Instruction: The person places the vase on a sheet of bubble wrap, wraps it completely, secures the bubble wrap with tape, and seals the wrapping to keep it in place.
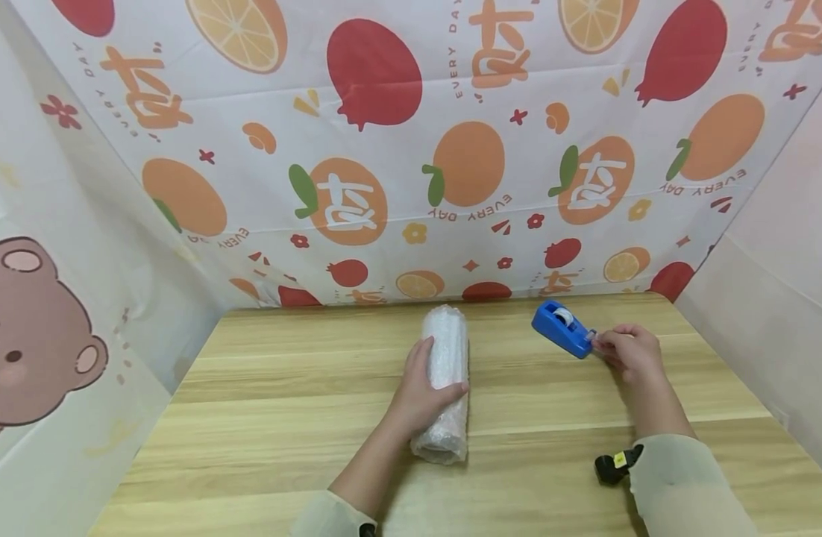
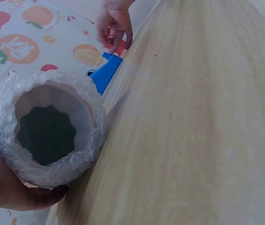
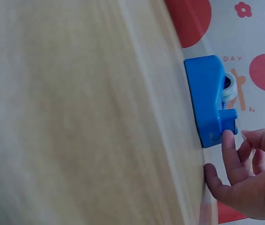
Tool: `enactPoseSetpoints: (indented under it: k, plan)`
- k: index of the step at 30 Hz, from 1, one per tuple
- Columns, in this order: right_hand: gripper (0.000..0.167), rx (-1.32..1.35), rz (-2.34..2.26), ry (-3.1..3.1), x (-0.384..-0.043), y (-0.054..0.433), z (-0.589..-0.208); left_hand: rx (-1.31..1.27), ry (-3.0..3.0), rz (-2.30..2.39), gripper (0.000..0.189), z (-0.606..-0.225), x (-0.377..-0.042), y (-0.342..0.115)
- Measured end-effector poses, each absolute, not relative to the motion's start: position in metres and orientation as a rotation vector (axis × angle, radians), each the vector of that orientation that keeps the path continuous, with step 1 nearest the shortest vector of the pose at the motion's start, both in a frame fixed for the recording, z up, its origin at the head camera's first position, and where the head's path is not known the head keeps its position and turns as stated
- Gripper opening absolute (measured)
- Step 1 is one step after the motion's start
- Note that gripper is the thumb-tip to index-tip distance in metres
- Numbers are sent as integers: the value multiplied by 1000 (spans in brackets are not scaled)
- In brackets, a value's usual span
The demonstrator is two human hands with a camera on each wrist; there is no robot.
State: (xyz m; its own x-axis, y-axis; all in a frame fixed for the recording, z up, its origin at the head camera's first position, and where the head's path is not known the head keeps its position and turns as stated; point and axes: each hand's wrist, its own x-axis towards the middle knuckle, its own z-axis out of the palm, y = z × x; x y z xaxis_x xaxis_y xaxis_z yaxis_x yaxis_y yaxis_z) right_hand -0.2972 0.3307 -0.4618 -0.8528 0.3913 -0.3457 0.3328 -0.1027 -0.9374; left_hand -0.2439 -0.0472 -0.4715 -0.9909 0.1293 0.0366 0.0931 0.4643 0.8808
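A tube-shaped object in bubble wrap (image 1: 449,350), perhaps a vase, lies lengthwise on the wooden table. In the left wrist view its open end shows a pale, scalloped inner wall (image 2: 78,117) around a dark hollow. My left hand (image 1: 418,391) grips it from the left, thumb across the top. Off to the right stands a blue tape dispenser (image 1: 562,328) carrying a roll of clear tape (image 3: 230,88). Right at its cutter end, my right hand (image 1: 632,353) pinches the tape's end between thumb and finger; the strip itself barely shows.
The wooden table (image 1: 270,418) reaches back to a fruit-printed cloth (image 1: 411,201). Another cloth with a bear print (image 1: 31,335) hangs at the left, and a pale wall (image 1: 773,298) bounds the right. A small black camera (image 1: 612,468) sits at the right sleeve.
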Motion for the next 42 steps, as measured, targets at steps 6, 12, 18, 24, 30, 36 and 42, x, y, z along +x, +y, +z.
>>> enactPoseSetpoints:
  k: [6, 12, 18, 24, 30, 36, 42]
  plan:
    - [26, -836, 2117, -2099, -298, 332, -462, 208, 2659, 1597, 102, -471, -244, -47]
    - [24, -793, 2033, -2181, -301, 333, -465, 225, 2663, 1608, 102, -469, -244, -46]
    - [22, -771, 1934, -2277, -302, 336, -467, 239, 2671, 1598, 102, -467, -244, -46]
    - [22, -749, 1865, -2339, -307, 334, -462, 234, 2674, 1592, 102, -463, -245, -46]
    - [21, -743, 1865, -2366, -311, 329, -459, 217, 2672, 1596, 102, -461, -244, -50]
    - [22, -739, 1777, -2433, -313, 326, -466, 202, 2677, 1604, 101, -464, -244, -52]
    - [27, -704, 1857, -2432, -309, 333, -475, 221, 2657, 1609, 101, -470, -243, -51]
